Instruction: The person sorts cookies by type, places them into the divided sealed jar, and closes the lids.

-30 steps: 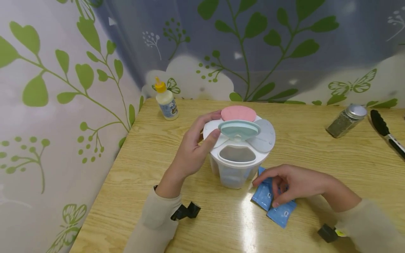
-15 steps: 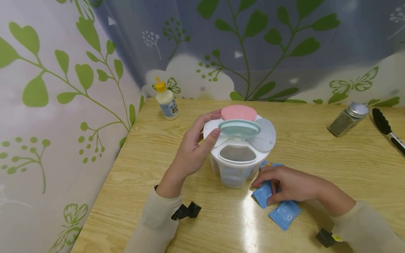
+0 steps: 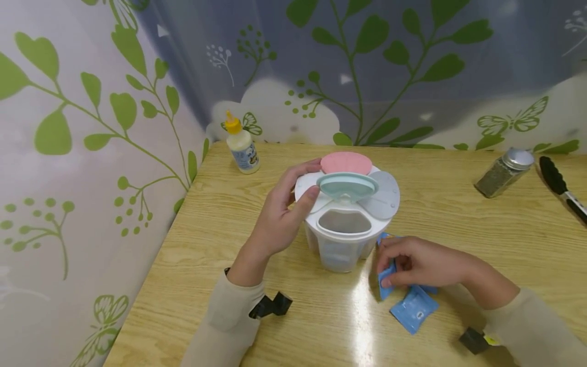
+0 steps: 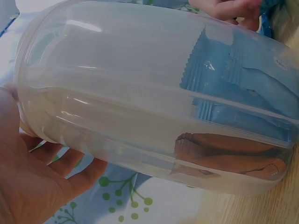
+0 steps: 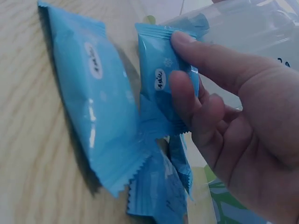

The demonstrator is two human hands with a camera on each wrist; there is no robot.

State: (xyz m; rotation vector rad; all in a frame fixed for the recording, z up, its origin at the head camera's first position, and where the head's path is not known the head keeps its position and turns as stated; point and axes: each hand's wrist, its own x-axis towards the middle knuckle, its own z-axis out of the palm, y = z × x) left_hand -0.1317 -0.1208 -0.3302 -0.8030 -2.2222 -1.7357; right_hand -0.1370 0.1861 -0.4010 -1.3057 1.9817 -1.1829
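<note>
A clear plastic container point(image 3: 340, 257) stands upright with a white lid point(image 3: 312, 204) of coloured flaps. Its teal flap point(image 3: 347, 188) is raised, leaving the front opening point(image 3: 344, 223) uncovered. My left hand point(image 3: 279, 219) grips the left rim, thumb on top and fingers around the side. In the left wrist view, blue packets point(image 4: 261, 88) and brown-wrapped packets point(image 4: 229, 154) lie at the container's bottom in separate compartments. Right of the container, my right hand point(image 3: 426, 262) pinches a blue packet point(image 5: 156, 84), tilted up. Another blue packet point(image 5: 93, 93) lies beside it; more are partly hidden behind my hand.
A glue-like bottle with a yellow cap point(image 3: 243, 150) stands at the back left. At the back right are a glass jar of dried herbs point(image 3: 502, 176) and a black-and-silver utensil point(image 3: 561, 188). A patterned curtain point(image 3: 275, 112) borders the wooden table point(image 3: 220, 214).
My right hand has shifted from over the packets to one near the container, now pinched and lifted on edge. The front packet turned slightly as it came apart. My left hand stays put.
</note>
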